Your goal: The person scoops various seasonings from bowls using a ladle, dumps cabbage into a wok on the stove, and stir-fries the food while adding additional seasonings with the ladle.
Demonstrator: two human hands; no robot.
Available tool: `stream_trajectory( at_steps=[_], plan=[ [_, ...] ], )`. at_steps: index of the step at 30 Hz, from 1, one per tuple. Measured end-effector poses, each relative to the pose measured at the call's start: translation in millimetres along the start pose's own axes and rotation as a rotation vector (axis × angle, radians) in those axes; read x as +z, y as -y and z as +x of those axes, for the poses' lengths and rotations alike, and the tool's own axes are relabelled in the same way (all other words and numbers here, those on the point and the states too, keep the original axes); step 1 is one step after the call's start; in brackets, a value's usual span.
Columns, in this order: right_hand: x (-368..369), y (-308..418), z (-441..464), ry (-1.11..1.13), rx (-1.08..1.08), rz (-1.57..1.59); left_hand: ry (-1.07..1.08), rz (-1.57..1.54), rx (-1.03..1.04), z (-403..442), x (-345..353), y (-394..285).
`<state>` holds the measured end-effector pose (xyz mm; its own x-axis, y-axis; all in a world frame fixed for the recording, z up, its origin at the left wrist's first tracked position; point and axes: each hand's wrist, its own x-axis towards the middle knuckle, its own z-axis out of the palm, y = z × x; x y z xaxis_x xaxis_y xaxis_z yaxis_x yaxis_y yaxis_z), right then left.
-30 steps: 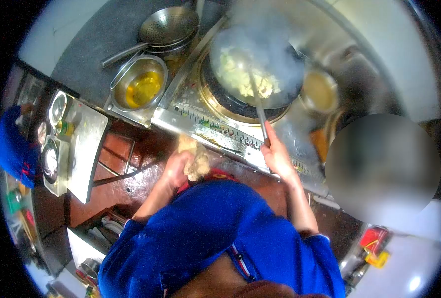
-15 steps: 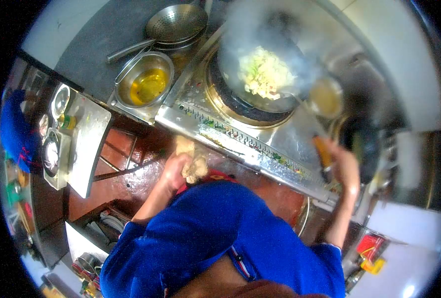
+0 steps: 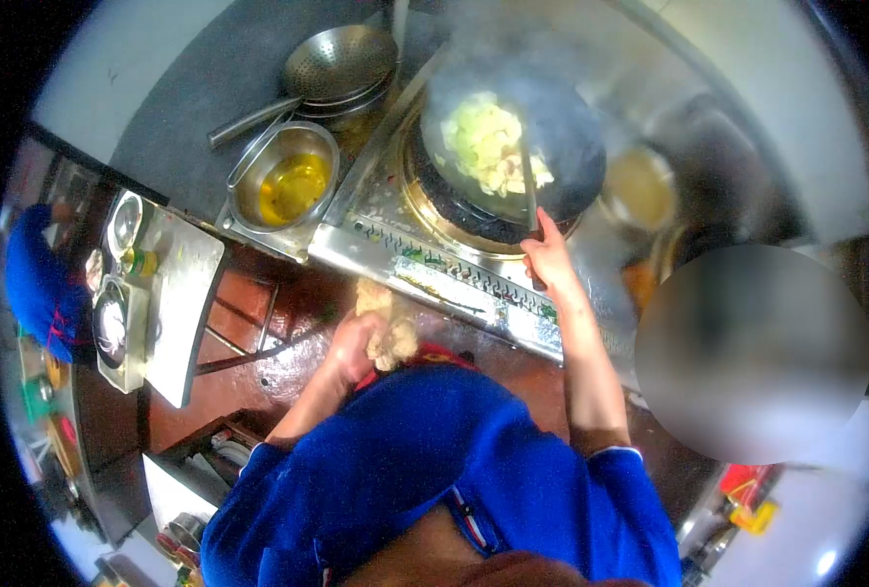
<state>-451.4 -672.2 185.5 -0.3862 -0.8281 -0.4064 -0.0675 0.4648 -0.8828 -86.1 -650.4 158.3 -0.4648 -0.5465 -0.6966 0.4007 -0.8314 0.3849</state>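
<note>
My right hand (image 3: 550, 256) is closed round the handle of a long metal utensil (image 3: 529, 176), which reaches into a dark wok (image 3: 576, 161) on the burner. Pale green and yellowish chopped food (image 3: 488, 147) lies in the wok under steam. The utensil's far end is hidden by the food and steam. Below the stove's front edge, my left hand (image 3: 353, 344) grips a crumpled tan cloth (image 3: 390, 338), close to my body and apart from the wok.
A metal bowl of yellow oil (image 3: 293, 189) stands left of the stove (image 3: 434, 279), below stacked strainers (image 3: 342, 64). A blurred pale bowl (image 3: 640, 188) is right of the wok. At far left, a person in blue (image 3: 38, 284) is beside a white-topped table (image 3: 182, 303).
My right hand swung out to the right with the utensil, then came back to the wok's front edge. The food has shifted within the wok. My left hand keeps the cloth.
</note>
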Motion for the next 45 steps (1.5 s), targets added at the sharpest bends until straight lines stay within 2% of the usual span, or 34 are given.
stream_trajectory(
  at_steps=[3, 5, 8, 9, 12, 15, 17, 20, 21, 25, 28, 29, 33, 35, 36, 38, 40, 41, 42, 44, 45],
  plan=[
    [-11, 38, -69, 0.076, -0.012, -0.099, -0.067, 0.021, 0.035, 4, -7, 3],
    [-14, 29, -108, 0.092, -0.035, -0.154, -0.142, -0.004, 0.032, -5, 14, -4],
    [-13, -12, -111, 0.211, -0.166, -0.212, 0.041, -0.012, 0.068, 17, -6, 4],
    [-7, -10, -107, 0.234, -0.066, -0.253, 0.04, 0.0, 0.048, 16, -2, 4],
    [-12, -15, -76, 0.068, -0.199, -0.527, 0.054, 0.027, 0.016, 15, 12, 4],
    [-28, -7, -92, -0.058, -0.334, -0.723, 0.076, 0.027, 0.035, 15, 22, 2],
    [-34, -4, -91, -0.066, -0.274, -0.71, 0.053, -0.012, 0.067, 9, 31, 2],
    [-40, 10, -76, 0.039, 0.099, -0.531, 0.054, -0.03, -0.008, 25, 7, 7],
    [-44, 10, -70, 0.0, -0.211, -0.616, 0.041, -0.006, 0.006, 23, 11, 4],
    [-53, 18, -82, -0.188, -0.236, -0.648, -0.014, 0.046, 0.039, 7, 12, -4],
    [-42, -1, -92, -0.113, -0.094, -0.564, 0.002, 0.009, 0.074, 8, 9, -3],
    [-43, -33, -73, -0.1, -0.117, -0.632, 0.014, -0.009, 0.086, 9, 8, -2],
    [-31, 34, -90, -0.04, 0.023, -0.45, 0.023, 0.01, 0.032, 11, -4, 1],
    [-40, 21, -103, -0.09, -0.149, -0.584, 0.071, -0.014, 0.086, 21, -15, 5],
    [-44, 12, -114, -0.109, -0.227, -0.655, 0.026, -0.029, 0.091, 13, -10, 4],
    [-43, 6, -124, -0.063, -0.194, -0.662, -0.059, -0.056, 0.104, -4, 6, -3],
    [-44, -29, -108, 0.005, -0.168, -0.727, 0.013, 0.238, 0.249, 37, -58, 19],
    [-41, -44, -91, -0.072, -0.26, -0.751, 0.01, 0.261, 0.24, 37, -57, 22],
    [-43, -41, -78, -0.055, -0.229, -0.742, 0.007, 0.284, 0.231, 37, -56, 24],
    [-42, -26, -46, -0.028, -0.179, -0.71, -0.08, 0.098, 0.066, -3, 14, -8],
    [-46, -11, -37, -0.019, -0.212, -0.68, 0.04, -0.003, 0.076, 16, -9, 4]
  ],
)
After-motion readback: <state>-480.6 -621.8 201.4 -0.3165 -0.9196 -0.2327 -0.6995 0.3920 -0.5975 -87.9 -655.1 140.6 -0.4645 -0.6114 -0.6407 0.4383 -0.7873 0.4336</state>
